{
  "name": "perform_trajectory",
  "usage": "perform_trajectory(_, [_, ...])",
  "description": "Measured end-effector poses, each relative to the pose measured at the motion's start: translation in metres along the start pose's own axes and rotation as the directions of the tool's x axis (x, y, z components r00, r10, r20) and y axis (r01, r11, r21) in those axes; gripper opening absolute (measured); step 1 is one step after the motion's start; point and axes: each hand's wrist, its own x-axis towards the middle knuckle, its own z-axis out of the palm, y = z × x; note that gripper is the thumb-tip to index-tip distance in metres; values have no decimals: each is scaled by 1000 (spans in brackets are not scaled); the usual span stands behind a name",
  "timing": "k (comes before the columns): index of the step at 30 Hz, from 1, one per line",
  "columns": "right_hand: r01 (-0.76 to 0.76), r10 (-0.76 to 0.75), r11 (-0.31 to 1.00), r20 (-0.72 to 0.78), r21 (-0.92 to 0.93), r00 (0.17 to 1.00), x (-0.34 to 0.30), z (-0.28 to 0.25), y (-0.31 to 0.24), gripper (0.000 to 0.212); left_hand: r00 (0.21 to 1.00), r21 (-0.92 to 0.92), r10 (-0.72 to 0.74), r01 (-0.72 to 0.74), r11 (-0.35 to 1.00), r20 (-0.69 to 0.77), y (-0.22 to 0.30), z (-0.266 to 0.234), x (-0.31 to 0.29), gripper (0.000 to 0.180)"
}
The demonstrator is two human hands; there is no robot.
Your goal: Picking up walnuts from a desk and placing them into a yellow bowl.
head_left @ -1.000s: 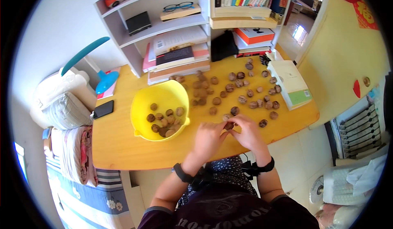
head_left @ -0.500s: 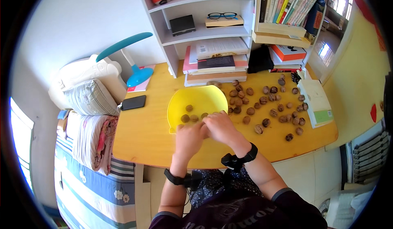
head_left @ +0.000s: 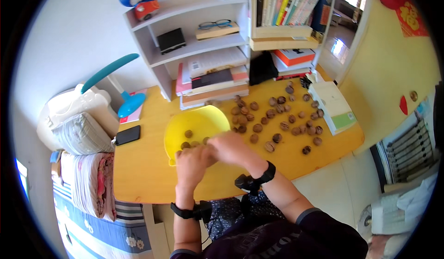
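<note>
My left hand is closed at the near rim of a yellow bowl, its fingers curled. My right hand, slightly smeared by motion, meets it with its fingers bent and pressed in. Whatever is between the two hands is hidden by the fingers. Inside the bowl lie several walnuts, partly covered by my hands. Many more loose walnuts are spread over the table to the right of the bowl.
On the wooden table are a black phone, a blue desk lamp and a white box. Stacked books fill the shelf behind the bowl. A bed stands at the left.
My view has turned, so the table and bowl appear further left. My hands stay together at the bowl's near rim, the right one moving slightly against the left.
</note>
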Motion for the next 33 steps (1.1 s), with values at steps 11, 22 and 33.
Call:
perform_trajectory(11, [-475,481,876,-206,82,852,-121,-52,82,16,906,-313,406,-423,850,-123,101,47,18,17])
perform_trajectory(22, [-377,377,925,-213,40,901,-139,-18,88,25,948,-177,103,-50,983,301,102,126,30,30])
perform_trajectory(33, [-314,401,909,-372,274,837,-137,-19,76,30,965,-284,254,-228,931,61,115,100,18,40])
